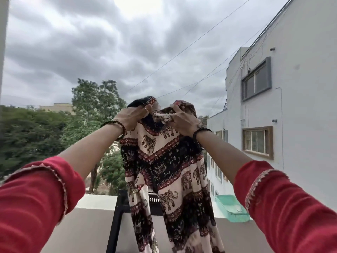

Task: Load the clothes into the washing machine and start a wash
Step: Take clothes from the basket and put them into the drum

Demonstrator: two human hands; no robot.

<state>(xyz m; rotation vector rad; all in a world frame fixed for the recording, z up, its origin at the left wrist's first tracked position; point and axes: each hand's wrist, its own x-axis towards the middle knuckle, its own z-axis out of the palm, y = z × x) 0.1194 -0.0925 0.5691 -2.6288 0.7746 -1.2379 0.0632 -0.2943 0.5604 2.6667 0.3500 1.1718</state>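
Observation:
A long garment (169,172) printed with elephants in cream, black and dark red hangs down in front of me, out on a terrace. My left hand (132,116) grips its bunched top edge on the left. My right hand (179,120) grips the top edge on the right, fingers curled into the cloth. Both arms are raised, in red sleeves, with a bracelet on each wrist. The lower end of the garment runs out of view at the bottom. No washing machine is in view.
A black metal stand (119,212) rises behind the garment, against a low white parapet wall (94,201). A tall white building (291,106) stands on the right, with a green tub (231,207) on a ledge below. Trees (54,134) fill the left.

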